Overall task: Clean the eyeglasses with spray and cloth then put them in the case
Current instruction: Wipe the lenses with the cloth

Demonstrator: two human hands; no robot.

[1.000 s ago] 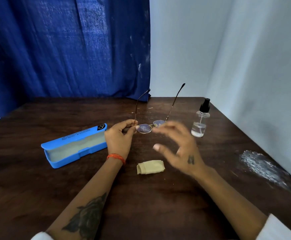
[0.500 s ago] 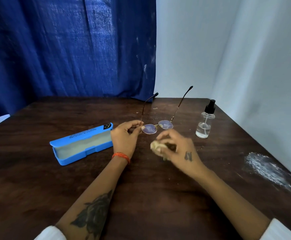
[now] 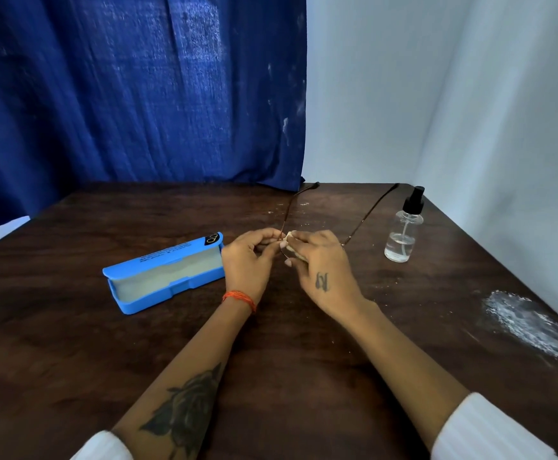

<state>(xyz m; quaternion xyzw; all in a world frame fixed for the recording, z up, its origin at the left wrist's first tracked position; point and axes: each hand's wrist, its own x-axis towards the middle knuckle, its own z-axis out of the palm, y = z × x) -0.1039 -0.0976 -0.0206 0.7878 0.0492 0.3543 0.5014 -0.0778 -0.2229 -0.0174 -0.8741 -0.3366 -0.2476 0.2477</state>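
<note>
Thin-framed eyeglasses (image 3: 367, 215) are held above the dark wooden table (image 3: 72, 343), arms unfolded and pointing away from me. My left hand (image 3: 249, 260) pinches the left end of the frame. My right hand (image 3: 320, 267) holds a small beige cloth (image 3: 292, 242) pressed against the lenses, which are hidden behind the cloth and fingers. The open blue case (image 3: 165, 272) lies to the left of my left hand, its pale lining showing. A clear spray bottle (image 3: 403, 232) with a black pump stands upright to the right of the glasses.
A blue curtain (image 3: 138, 94) hangs behind the table and white walls (image 3: 470, 111) close the back right corner. A white powdery smear (image 3: 526, 322) marks the table near its right edge.
My right hand picked the cloth up from the table and brought it up onto the lenses. My left hand kept hold of the frame.
</note>
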